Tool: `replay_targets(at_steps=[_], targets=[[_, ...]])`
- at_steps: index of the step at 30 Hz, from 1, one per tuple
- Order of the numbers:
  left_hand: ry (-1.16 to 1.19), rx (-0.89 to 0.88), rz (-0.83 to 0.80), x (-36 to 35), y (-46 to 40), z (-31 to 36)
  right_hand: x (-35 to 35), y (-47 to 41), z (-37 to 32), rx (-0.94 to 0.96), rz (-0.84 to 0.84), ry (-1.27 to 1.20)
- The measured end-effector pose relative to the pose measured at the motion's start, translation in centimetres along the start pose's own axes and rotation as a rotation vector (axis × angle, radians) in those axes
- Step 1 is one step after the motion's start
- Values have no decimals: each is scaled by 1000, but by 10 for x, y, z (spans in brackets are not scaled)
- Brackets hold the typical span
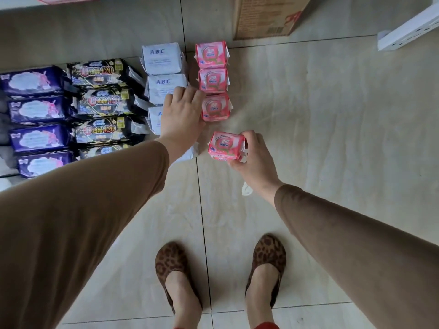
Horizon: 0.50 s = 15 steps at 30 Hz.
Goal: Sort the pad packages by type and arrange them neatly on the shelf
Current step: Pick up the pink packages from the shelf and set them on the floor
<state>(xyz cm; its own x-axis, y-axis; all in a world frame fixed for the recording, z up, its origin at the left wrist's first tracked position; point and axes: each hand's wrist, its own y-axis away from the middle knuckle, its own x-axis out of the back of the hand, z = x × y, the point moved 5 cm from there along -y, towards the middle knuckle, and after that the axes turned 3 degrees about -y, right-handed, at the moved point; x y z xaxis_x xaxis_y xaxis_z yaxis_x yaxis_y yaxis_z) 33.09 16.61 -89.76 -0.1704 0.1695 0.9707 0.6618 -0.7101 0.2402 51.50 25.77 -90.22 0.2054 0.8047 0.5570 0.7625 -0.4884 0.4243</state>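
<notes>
Pad packages lie in columns on the tiled floor. From the left run dark blue packs (35, 108), black packs (102, 100), white ABC packs (162, 59) and a column of three pink packs (212, 81). My right hand (255, 157) grips a fourth pink pack (225, 146) just below that pink column. My left hand (181, 112) rests with relaxed fingers over the white packs, its fingertips touching the left edge of the lowest pink pack (217, 108) in the column.
A cardboard box (266, 17) stands at the top centre. A white shelf foot (403, 35) shows at the top right. My feet in leopard-print slippers (173, 264) stand at the bottom. Bare floor tiles (344, 115) spread to the right.
</notes>
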Motion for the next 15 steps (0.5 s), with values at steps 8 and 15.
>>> replay_targets(at_steps=[8, 15], targets=[[199, 53, 11, 22, 72, -23, -19, -37, -20, 37, -36, 155], [236, 154, -5, 2, 116, -39, -29, -45, -14, -12, 15, 65]])
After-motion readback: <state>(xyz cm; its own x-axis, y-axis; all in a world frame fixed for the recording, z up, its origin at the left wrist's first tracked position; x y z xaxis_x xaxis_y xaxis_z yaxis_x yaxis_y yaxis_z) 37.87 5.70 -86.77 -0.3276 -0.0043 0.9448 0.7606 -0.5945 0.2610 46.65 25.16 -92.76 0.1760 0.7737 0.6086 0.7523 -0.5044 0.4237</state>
